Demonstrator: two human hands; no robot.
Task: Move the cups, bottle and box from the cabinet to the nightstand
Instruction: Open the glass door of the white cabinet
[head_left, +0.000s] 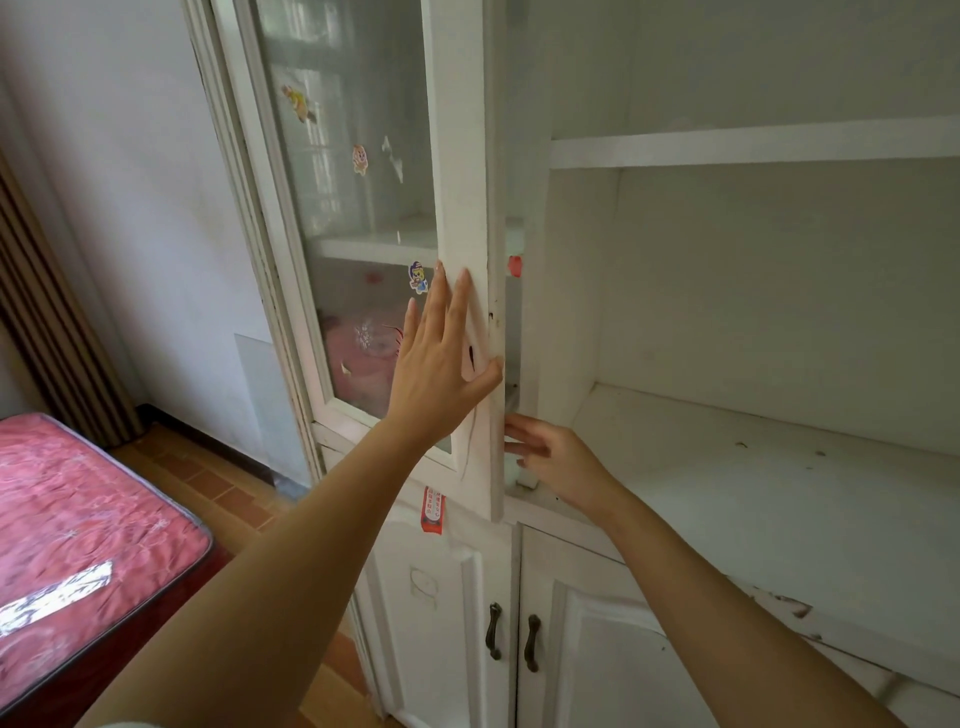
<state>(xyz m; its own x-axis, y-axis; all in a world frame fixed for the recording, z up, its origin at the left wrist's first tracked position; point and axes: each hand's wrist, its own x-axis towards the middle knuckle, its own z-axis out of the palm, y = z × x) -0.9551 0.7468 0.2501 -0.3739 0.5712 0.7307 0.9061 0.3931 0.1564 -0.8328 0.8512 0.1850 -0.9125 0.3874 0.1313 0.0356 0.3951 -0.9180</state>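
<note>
A white cabinet stands before me with a glass door (457, 156) bearing cartoon stickers, nearly shut. My left hand (441, 358) lies flat against the door's white frame, fingers straight. My right hand (545, 457) reaches toward the door's lower edge, fingers loosely extended beside the gap, holding nothing. Behind the glass a pink shape (363, 353) shows dimly on the lower shelf; whether it is a reflection or an object I cannot tell. A small red item (514, 265) peeks through the gap. No cups, bottle or box are plainly visible.
Open white shelves (753, 467) fill the right side, dusty and bare. Lower cabinet doors with dark handles (511, 634) sit below. A bed with a pink mattress (78, 519) stands at the left on a wooden floor, with a curtain behind it.
</note>
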